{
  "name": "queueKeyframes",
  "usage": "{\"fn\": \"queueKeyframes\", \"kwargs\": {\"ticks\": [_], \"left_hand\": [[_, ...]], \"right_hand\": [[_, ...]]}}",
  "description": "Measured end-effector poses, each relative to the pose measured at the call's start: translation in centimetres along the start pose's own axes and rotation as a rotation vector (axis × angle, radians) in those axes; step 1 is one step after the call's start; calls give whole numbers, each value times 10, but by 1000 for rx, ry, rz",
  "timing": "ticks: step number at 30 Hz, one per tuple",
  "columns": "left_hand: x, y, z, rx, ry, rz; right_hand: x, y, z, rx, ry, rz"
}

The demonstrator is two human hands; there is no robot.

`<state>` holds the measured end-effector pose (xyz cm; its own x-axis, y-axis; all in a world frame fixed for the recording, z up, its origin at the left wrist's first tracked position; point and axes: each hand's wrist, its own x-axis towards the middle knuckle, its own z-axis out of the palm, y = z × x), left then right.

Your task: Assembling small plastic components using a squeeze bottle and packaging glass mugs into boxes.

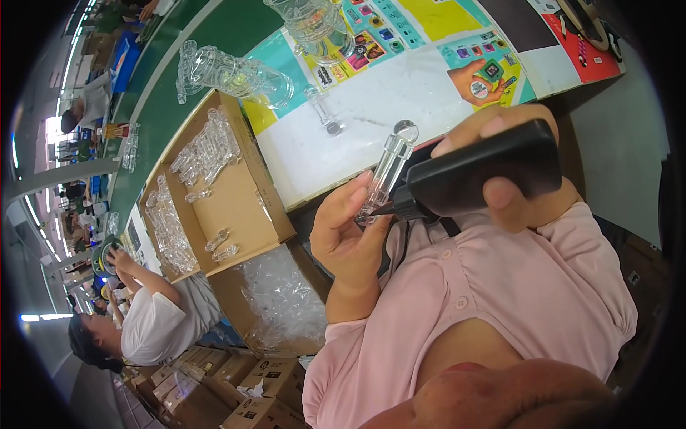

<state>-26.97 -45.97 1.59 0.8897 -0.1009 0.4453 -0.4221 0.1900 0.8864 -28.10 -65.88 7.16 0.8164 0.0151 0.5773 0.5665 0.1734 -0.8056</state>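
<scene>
Head view: left hand (341, 232) clamped on clear tube (389, 169), right hand (516, 117) around black bottle (477, 167).

A clear ball-tipped tube (388, 169) slanted left of a black bottle (468, 171), its nozzle (384, 210) beside the tube's near end.

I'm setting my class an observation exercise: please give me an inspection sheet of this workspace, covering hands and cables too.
Surface: white tabletop area, colourful printed sheets beside it.
Things in hand: clear tubular piece, ball-ended; black bottle, nozzle at the piece's lower end, contact unclear.
Clutter: two large clear vessels; cardboard tray holding small clear pieces.
Left hand: fingers around the tubular piece.
Right hand: fingers around the bottle.
Cables: none certain; dark strip below the bottle, kind unclear.
Surroundings: co-worker in white; stacked cardboard boxes.
</scene>
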Motion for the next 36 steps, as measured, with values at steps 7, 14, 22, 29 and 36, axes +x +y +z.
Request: {"fn": "queueKeyframes", "kwargs": {"ticks": [7,14,22,29,36], "left_hand": [[3,8,3,155,-23,36],[7,10,1,336,-62,78],[4,10,0,356,-35,10],[2,15,-2,-281,-35,-368],[3,16,-6,-505,-116,-441]], "right_hand": [[-5,0,1,18,171,35],[8,-5,-7,-78,-158,-213],[-6,-3,-6,-320,-343,-530],[-9,8,-9,-189,-290,-617],[-5,2,-8,-112,-269,-548]]}}
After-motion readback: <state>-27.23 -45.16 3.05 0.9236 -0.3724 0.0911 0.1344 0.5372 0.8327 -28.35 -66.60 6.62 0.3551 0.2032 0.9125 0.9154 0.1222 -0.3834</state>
